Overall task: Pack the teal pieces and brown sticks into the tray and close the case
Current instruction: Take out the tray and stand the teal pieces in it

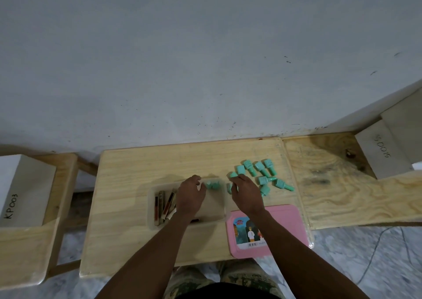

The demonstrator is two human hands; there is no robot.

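A clear plastic tray (152,207) sits on the wooden table. Several brown sticks (163,204) lie in its left end, and a few teal pieces (212,184) stand in its far right corner. My left hand (190,196) hovers over the tray's middle, its fingertips right beside those pieces. My right hand (245,195) is just right of the tray, fingers curled around a teal piece (229,188). More teal pieces (262,175) are scattered on the table beyond and to the right of that hand. The pink lid (285,225) lies flat near the front right.
A white box marked KP003 (22,191) rests on a wooden stand at the left. Another white box (386,155) sits on the plywood bench at the right. A grey wall rises behind the table. My knees show below the table's front edge.
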